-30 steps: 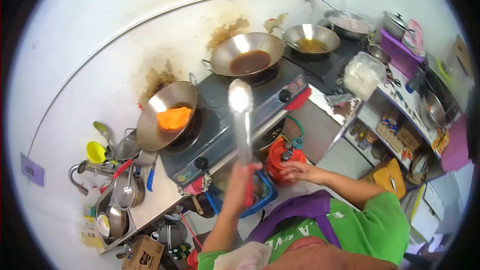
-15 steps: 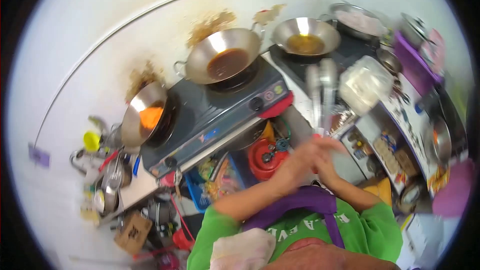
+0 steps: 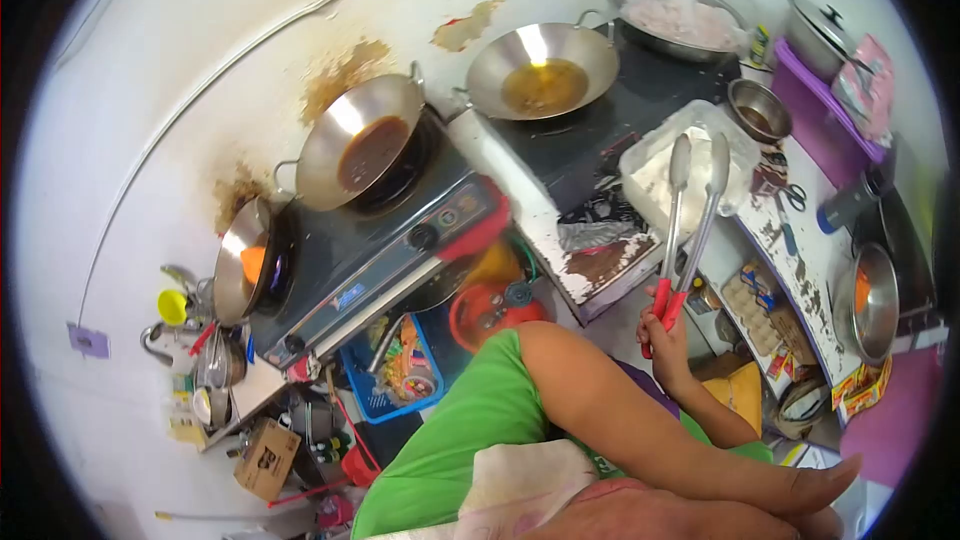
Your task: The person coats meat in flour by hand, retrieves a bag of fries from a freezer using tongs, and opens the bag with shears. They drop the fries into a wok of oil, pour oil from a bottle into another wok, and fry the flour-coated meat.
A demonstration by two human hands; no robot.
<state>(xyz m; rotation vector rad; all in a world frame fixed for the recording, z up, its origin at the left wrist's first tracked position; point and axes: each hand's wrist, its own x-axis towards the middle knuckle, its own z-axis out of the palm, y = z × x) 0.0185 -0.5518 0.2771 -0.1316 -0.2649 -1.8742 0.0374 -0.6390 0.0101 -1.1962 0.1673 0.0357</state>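
My right hand (image 3: 665,338) is closed around the red handles of metal tongs (image 3: 690,230). The tongs point upward with their two ends apart, in front of a plastic container of white powder (image 3: 690,165). Bent at the elbow, my left arm crosses my body, and my left hand (image 3: 822,488) is near my right sleeve at the lower right. Its thumb sticks out, but its other fingers are hidden. A wok with clear yellow oil (image 3: 545,85) stands to the left of the container.
A wok of brown liquid (image 3: 375,152) and a wok with something orange (image 3: 250,270) stand on the left stove (image 3: 360,275). At the back right is a bowl of pale pink contents (image 3: 685,25). Below are a blue basket (image 3: 390,405) and a red gas cylinder (image 3: 490,310).
My hands, which were close together, are now apart. The left arm has swung across to the lower right, elbow raised. The view has shifted, and the tongs are sharper.
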